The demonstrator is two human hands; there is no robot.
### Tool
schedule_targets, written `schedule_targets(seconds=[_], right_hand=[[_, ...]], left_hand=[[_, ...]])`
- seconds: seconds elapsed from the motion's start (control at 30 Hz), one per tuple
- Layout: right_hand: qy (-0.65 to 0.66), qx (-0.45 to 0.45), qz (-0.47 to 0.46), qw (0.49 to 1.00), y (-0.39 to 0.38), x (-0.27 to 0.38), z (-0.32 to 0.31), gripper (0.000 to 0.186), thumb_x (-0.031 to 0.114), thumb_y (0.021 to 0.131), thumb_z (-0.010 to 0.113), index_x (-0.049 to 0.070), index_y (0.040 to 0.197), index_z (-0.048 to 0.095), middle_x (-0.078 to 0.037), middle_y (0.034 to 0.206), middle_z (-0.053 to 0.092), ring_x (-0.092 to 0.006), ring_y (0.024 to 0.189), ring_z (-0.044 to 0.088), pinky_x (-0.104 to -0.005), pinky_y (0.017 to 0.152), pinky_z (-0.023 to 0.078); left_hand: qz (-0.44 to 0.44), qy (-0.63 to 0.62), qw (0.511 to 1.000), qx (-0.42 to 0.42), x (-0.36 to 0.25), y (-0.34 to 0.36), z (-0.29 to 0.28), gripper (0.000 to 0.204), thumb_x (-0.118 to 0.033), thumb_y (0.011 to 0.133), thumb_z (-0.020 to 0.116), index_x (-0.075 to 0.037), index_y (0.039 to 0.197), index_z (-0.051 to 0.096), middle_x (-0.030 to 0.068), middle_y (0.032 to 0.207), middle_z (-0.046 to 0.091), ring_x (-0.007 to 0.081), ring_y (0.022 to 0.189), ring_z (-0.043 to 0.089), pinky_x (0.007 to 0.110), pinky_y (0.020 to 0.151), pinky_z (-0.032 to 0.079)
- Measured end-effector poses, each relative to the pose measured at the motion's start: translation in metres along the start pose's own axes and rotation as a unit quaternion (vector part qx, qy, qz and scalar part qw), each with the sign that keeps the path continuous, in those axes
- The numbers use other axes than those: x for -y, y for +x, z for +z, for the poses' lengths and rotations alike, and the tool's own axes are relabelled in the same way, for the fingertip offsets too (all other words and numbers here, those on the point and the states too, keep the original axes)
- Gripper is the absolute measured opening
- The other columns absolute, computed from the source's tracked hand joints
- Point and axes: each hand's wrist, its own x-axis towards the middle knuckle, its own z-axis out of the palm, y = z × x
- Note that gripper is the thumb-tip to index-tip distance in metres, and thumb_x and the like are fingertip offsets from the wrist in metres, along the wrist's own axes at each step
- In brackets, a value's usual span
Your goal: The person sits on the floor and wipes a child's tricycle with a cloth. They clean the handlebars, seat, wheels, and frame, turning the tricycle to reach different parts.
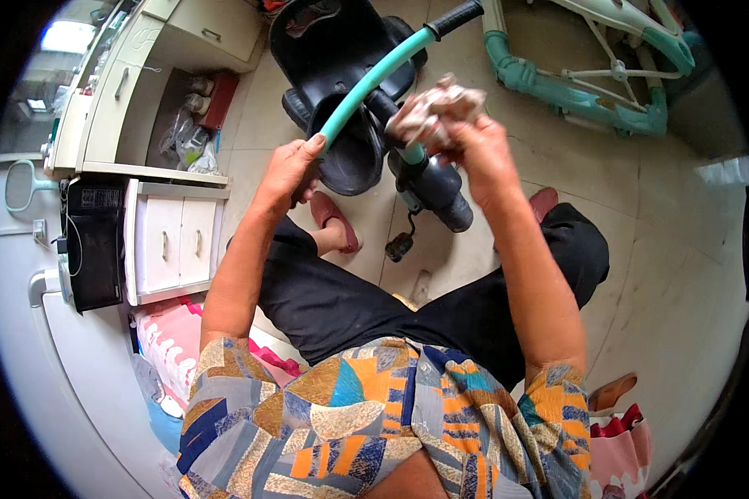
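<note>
My left hand (pixel 295 166) is closed on the lower end of a curved teal handlebar (pixel 374 71), which has a black grip at its upper end. My right hand (pixel 483 158) holds a crumpled pale, brownish-patterned cloth (pixel 441 108) beside the bar's teal and black stem. The bar belongs to a child's ride-on vehicle with a black seat (pixel 316 37), a black bucket-shaped part (pixel 349 162) and a black lower housing (pixel 441 200) between my legs. A short cable with a small black piece (pixel 399 245) hangs from the housing.
A white and teal tubular frame (pixel 495 54) stands at the back right. Cream cabinets (pixel 108 108), a small white drawer unit (pixel 179 241) and a black appliance (pixel 91 241) line the left. Pink fabric (pixel 166 333) lies left below; a brown slipper (pixel 612 387) is at lower right.
</note>
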Motion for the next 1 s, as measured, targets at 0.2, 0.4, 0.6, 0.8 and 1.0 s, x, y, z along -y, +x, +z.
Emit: schedule_targets(seconds=[0.2,0.4,0.6,0.8,1.0], right_hand=[[-0.027,0.180,0.028,0.983,-0.027,-0.019,0.020,0.023,0.022,0.094,0.062,0.006,0.109,0.069,-0.005,0.098,0.071,-0.0145,0.089,0.067,-0.0307,0.078,0.053],[-0.008,0.176,-0.003,0.984,-0.023,-0.014,0.032,0.023,0.018,0.094,0.064,0.006,0.114,0.069,-0.002,0.101,0.069,-0.0125,0.091,0.064,-0.0285,0.085,0.050],[0.029,0.130,0.005,0.991,-0.024,-0.004,0.029,0.017,0.017,0.097,0.060,0.008,0.109,0.068,0.000,0.095,0.065,-0.0085,0.076,0.057,-0.0241,0.068,0.049],[-0.066,0.147,-0.033,0.986,-0.026,0.007,0.016,0.014,0.014,0.097,0.059,0.009,0.106,0.068,0.003,0.083,0.061,-0.0057,0.071,0.055,-0.0224,0.059,0.046],[-0.215,0.161,-0.102,0.958,-0.030,0.014,0.007,0.015,0.010,0.096,0.060,0.007,0.107,0.069,0.002,0.089,0.063,-0.0074,0.076,0.057,-0.0246,0.064,0.050]], left_hand=[[-0.063,-0.296,0.945,0.125,0.011,-0.031,0.026,0.028,-0.033,0.094,0.063,-0.007,0.098,0.052,0.0097,0.070,0.060,0.0158,0.047,0.057,0.028,0.041,0.050],[0.010,-0.416,0.903,0.108,0.003,-0.075,0.110,0.029,-0.035,0.097,0.059,-0.007,0.103,0.051,0.0097,0.078,0.061,0.0184,0.055,0.062,0.032,0.046,0.054],[0.086,-0.091,0.962,0.242,-0.018,-0.065,0.072,0.025,-0.024,0.098,0.060,-0.001,0.107,0.059,0.0105,0.078,0.067,0.0164,0.059,0.065,0.029,0.051,0.054],[0.406,0.136,0.883,-0.194,-0.057,0.063,-0.028,0.026,-0.019,0.091,0.064,0.003,0.105,0.064,0.0087,0.087,0.069,0.0161,0.081,0.064,0.030,0.075,0.052],[0.305,0.228,0.887,-0.262,-0.086,0.203,-0.057,0.060,-0.042,0.080,0.072,0.003,0.118,0.062,0.0226,0.109,0.068,0.0335,0.103,0.066,0.040,0.091,0.049]])
